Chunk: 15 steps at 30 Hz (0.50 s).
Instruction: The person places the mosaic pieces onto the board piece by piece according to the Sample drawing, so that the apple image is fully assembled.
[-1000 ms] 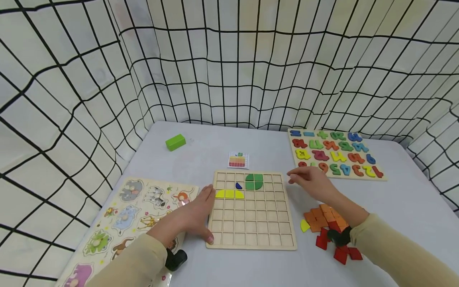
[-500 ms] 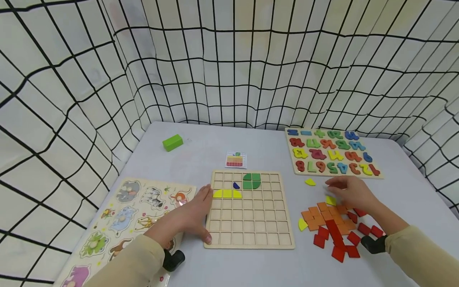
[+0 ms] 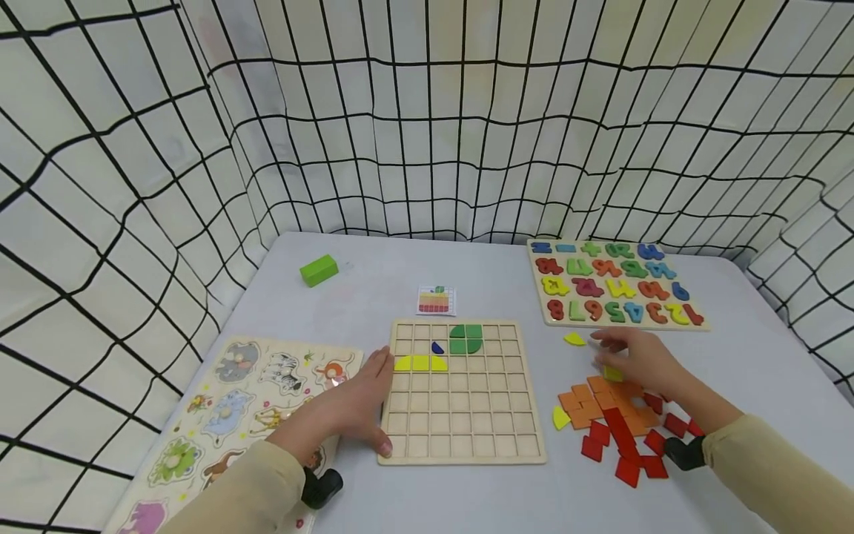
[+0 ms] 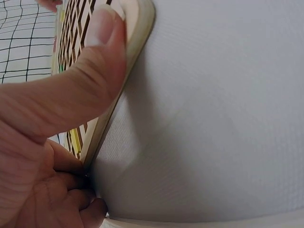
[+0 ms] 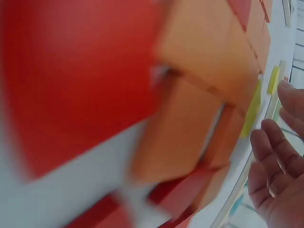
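A wooden grid board [image 3: 467,423] lies in the middle of the table, with yellow tiles [image 3: 420,363], a small blue piece [image 3: 437,347] and green tiles [image 3: 465,339] in its upper rows. My left hand [image 3: 356,406] rests flat against the board's left edge, its thumb [image 4: 102,38] pressing on the near corner of the board [image 4: 137,28]. My right hand [image 3: 637,356] hovers with relaxed fingers over a pile of orange and red tiles [image 3: 614,419], its fingertips at a small yellow tile [image 3: 612,373]. In the right wrist view the fingers [image 5: 278,156] hold nothing.
A yellow curved piece [image 3: 574,339] and another [image 3: 561,417] lie loose beside the pile. A number puzzle [image 3: 614,285] sits back right, an animal puzzle [image 3: 233,400] at left, a green block [image 3: 318,270] and a pattern card [image 3: 437,300] behind the board. Netting surrounds the table.
My right hand left the board's upper right corner and moved right and down to the tile pile, then slightly left onto the yellow tile. The left hand stayed put.
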Tool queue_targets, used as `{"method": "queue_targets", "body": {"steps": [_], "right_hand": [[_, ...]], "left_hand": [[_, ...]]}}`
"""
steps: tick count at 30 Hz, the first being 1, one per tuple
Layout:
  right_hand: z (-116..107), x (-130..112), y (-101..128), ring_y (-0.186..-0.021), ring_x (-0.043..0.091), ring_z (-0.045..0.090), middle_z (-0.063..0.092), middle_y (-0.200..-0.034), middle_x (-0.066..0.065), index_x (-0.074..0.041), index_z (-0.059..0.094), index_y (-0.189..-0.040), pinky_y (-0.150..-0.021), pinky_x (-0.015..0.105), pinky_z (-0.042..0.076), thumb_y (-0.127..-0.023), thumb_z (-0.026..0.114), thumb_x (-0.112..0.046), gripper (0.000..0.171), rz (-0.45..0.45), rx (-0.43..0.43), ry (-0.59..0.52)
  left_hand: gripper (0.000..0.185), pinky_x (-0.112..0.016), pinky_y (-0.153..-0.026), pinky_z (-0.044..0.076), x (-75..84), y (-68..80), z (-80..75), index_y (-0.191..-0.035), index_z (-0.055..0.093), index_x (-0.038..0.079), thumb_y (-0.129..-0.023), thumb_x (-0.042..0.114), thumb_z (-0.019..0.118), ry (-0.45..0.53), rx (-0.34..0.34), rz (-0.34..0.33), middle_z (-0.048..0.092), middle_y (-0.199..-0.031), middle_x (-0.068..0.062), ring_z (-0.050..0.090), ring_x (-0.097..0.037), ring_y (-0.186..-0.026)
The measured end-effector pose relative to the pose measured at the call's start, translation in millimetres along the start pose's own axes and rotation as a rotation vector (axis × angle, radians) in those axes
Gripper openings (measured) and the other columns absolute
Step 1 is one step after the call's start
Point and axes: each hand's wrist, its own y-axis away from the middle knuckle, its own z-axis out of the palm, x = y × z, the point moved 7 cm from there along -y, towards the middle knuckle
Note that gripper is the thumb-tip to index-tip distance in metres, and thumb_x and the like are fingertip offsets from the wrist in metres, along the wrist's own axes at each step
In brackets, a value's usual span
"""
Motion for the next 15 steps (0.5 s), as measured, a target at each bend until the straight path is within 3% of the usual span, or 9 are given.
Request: {"method": "queue_targets", "body": {"steps": [4, 9, 15], "right_hand": [[5.5, -17.1, -16.3, -0.1, 0.031, 0.063, 0.067, -0.116, 0.019, -0.006, 0.063, -0.139, -0.074, 0.032, 0.06, -0.093, 0.075, -0.015, 0.049, -0.038, -0.026, 0.054], [11.1, -33.7, -27.6, -0.097, 0.028, 0.065, 0.07, -0.114, 0.016, -0.006, 0.073, -0.126, -0.078, 0.036, 0.061, -0.092, 0.075, -0.008, 0.035, -0.122, -0.036, 0.174], [10.1, -34.7, -30.3, -0.09, 0.024, 0.063, 0.071, -0.101, 0.011, -0.003, 0.075, -0.109, -0.081, 0.04, 0.061, -0.091, 0.074, -0.003, 0.018, -0.084, -0.036, 0.17]], "left_hand": [[0.135, -0.054, -0.128, 0.019, 0.5, 0.6, -0.7, -0.158, 0.013, -0.012, -0.063, 0.031, 0.099, 0.009, 0.0, 0.003, 0.002, -0.17, -0.028, 0.004, -0.042, -0.159], [0.135, -0.054, -0.128, 0.019, 0.2, 0.6, 0.8, -0.158, 0.014, -0.013, -0.063, 0.031, 0.099, 0.003, 0.002, 0.002, 0.003, -0.17, -0.028, 0.004, -0.042, -0.159], [0.135, -0.054, -0.128, 0.019, 1.4, 1.4, -0.6, -0.158, 0.014, -0.013, -0.063, 0.031, 0.099, -0.005, 0.004, 0.006, 0.003, -0.169, -0.029, 0.005, -0.042, -0.159]]}}
